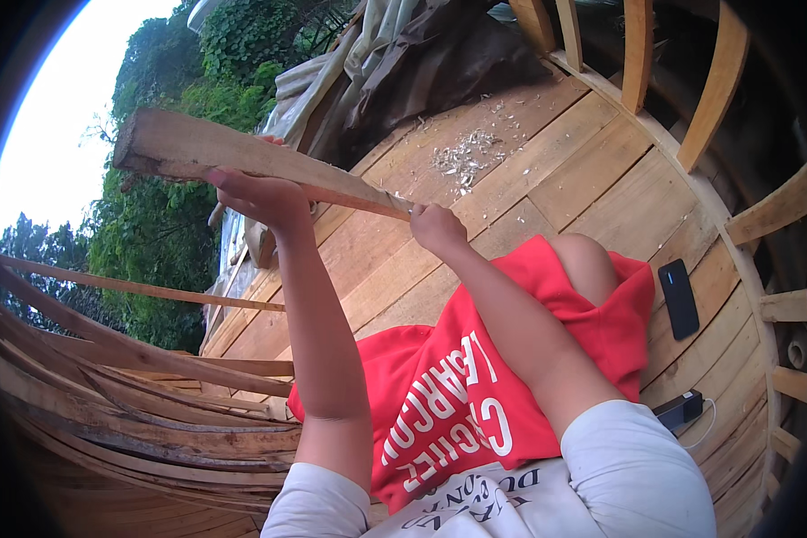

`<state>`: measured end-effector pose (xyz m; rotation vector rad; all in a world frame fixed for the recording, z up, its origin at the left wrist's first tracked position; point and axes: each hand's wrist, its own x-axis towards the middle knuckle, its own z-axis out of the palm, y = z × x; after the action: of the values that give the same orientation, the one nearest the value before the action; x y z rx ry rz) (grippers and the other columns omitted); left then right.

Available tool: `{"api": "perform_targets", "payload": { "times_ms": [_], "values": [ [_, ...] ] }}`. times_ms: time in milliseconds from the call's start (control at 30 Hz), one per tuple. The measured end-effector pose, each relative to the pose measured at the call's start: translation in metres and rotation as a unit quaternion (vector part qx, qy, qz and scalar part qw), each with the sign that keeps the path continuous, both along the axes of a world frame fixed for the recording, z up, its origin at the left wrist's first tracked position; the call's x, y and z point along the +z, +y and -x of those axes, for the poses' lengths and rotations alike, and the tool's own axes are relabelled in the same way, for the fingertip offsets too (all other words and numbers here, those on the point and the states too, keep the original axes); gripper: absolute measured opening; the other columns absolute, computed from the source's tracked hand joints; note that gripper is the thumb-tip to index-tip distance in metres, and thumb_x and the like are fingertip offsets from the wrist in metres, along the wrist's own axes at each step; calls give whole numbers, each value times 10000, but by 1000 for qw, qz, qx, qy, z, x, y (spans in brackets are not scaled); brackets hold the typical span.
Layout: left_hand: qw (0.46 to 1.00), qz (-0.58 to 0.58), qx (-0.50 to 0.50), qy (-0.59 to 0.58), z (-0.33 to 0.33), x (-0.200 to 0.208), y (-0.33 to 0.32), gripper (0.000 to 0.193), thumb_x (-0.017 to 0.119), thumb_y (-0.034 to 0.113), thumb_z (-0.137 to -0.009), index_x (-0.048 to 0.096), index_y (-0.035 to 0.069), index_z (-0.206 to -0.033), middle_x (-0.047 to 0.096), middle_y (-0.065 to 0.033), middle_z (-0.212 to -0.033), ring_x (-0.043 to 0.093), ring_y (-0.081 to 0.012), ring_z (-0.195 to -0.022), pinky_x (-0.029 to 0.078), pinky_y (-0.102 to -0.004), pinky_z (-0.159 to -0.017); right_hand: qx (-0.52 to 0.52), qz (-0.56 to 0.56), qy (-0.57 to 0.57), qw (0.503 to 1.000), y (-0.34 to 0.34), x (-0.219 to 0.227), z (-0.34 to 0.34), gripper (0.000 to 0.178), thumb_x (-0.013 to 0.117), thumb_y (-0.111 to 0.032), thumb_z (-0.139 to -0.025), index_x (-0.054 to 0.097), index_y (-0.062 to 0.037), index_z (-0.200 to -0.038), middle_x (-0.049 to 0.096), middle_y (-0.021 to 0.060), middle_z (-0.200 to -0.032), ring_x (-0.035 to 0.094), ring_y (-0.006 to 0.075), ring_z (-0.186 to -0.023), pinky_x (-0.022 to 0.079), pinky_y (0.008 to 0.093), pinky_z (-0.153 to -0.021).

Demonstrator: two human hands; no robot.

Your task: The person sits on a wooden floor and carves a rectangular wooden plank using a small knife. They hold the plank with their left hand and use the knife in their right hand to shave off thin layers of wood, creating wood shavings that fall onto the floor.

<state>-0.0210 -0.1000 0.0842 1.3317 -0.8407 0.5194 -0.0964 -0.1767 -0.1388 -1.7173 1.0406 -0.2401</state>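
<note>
Board (pixel 211 148): here it is, up in front of the person above the plank floor (pixel 578 184), wide end out to the left, narrow end meeting the right fist
Left hand (pixel 264 199): thumb on the near edge, fingertips just showing at the far edge, so the fingers are wrapped round the board towards its wide end
Right hand (pixel 438 229): fingers curled into a fist at the narrow end, pinching it by the look of things; the inside of that grasp is hidden
Shavings (pixel 464 160): a pale scatter on the floor beyond the hands, well apart from the board
Phone (pixel 679 299): dark, lying on the floor to the right, beside the red cloth (pixel 623 327) over the legs
Work on the board: my call is handling and lining up, with no cutting tool that I can make out
Next turn of the board: that would call for a firm left hold, the right hand guiding the thin end
</note>
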Motion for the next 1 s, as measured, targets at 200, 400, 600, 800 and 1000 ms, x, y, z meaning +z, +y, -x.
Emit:
{"api": "perform_targets", "payload": {
  "times_ms": [200,400,600,800,1000],
  "values": [
    [999,33,-24,21,5,-17,11,831,100,738,-936,476,20,-1117,585,-134,-840,627,-243,-747,535,-387,-706,4,69,-98,993,18,88,9,544,361,-382,-946,707,38,-945,688,290,-975,663,455,-974,518,522,-884],
    [1000,-5,-3,-21,18,-9,7,837,107,762,-924,475,27,-1082,593,-131,-771,625,-245,-729,524,-381,-719,-36,94,-104,989,16,38,-8,529,364,-368,-938,708,33,-913,689,285,-924,668,457,-931,524,527,-866],
    [999,-16,-25,-38,22,-12,4,852,119,764,-922,483,7,-1059,605,-146,-754,634,-249,-715,529,-381,-694,-44,91,-97,990,14,34,5,538,351,-374,-936,713,24,-907,694,275,-932,668,457,-932,522,530,-870],
    [996,-15,-87,-12,28,-24,21,898,98,814,-876,472,23,-1078,565,-128,-797,612,-247,-732,525,-391,-710,-11,35,-127,991,25,125,57,571,338,-398,-940,709,37,-942,693,285,-958,671,442,-971,520,516,-888],
    [997,5,-65,-37,49,-27,6,908,137,830,-869,480,16,-1082,539,-100,-906,607,-223,-751,523,-369,-699,10,22,-112,993,11,98,37,575,338,-398,-943,697,48,-992,690,287,-1001,668,430,-1006,507,497,-928]
  ]
}}
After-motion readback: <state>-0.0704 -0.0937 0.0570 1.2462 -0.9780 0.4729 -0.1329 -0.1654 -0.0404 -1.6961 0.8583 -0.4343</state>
